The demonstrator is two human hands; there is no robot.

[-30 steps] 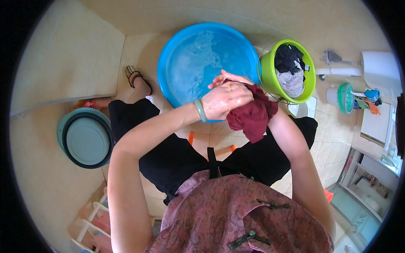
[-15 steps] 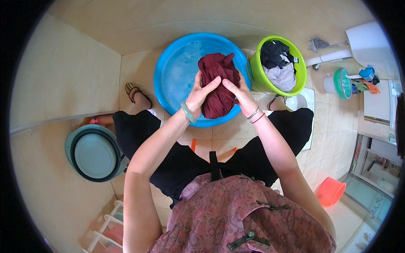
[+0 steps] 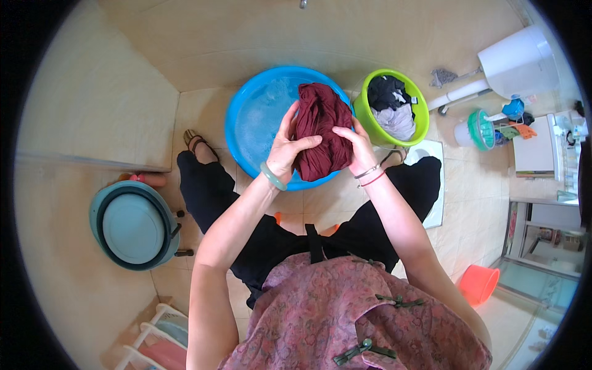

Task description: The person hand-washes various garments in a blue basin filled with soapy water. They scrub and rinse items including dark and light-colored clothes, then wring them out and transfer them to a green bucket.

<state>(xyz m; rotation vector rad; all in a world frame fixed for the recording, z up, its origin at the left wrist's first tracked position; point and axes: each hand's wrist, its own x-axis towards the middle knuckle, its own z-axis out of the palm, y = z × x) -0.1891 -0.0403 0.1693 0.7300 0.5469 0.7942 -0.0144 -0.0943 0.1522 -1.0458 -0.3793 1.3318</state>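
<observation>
A bunched maroon cloth (image 3: 322, 117), perhaps a garment, is held over the right part of a round blue basin (image 3: 232, 126). The basin contains water with some suds at its left. My left hand (image 3: 290, 145) grips the cloth's left side, thumb across its front. On the opposite side my right hand (image 3: 357, 147) grips it too, thumb on top and the other fingers partly hidden behind. Folds hide the cloth's full shape.
Right of the basin stands a lime green bucket (image 3: 422, 126) with black and pale grey clothes (image 3: 394, 120). Grey-green collapsible basins (image 3: 132, 228) lean at the left. An orange-red bucket (image 3: 479, 285) and a small bin with a green liner (image 3: 480, 131) are at the right.
Both thumbs have moved apart across the cloth, and its folds have shifted. The cloth remains between both hands. The whole view has shifted slightly.
</observation>
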